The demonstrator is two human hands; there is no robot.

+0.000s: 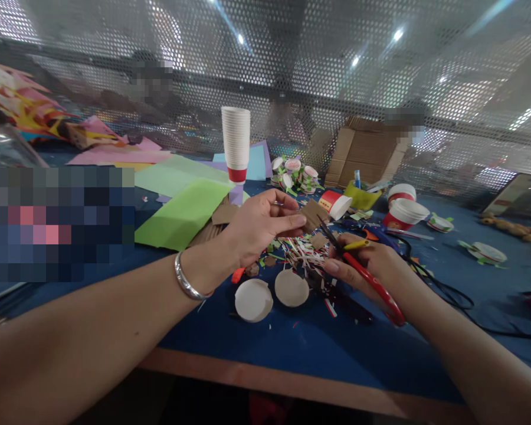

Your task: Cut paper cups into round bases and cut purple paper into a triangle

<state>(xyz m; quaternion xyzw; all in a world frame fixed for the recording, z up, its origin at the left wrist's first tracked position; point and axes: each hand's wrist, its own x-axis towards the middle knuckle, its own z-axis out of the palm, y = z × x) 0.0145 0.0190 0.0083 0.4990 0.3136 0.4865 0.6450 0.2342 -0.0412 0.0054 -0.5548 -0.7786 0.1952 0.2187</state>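
A small brown piece of cardboard [313, 216] is pinched between the thumb and fingers of my left hand [261, 224], which has a silver bangle at the wrist. My right hand [367, 265] grips scissors [354, 262] with red and yellow handles. Their dark blades point up and left, with the tips at the lower right edge of the cardboard; whether they touch it, I cannot tell. Below my hands lie a white paper disc [253, 300] and a beige one [291, 288], side by side. Behind them spreads a heap of thin paper scraps [301, 251].
A tall stack of paper cups [236, 141] stands behind green paper sheets [183, 215]. Small cup-base crafts [292, 171] are piled at the back. Red-and-white cups [405, 213], a yellow container [363, 195] and a black cable [442, 289] lie to the right. Folded cardboard [365, 153] leans against the perforated wall.
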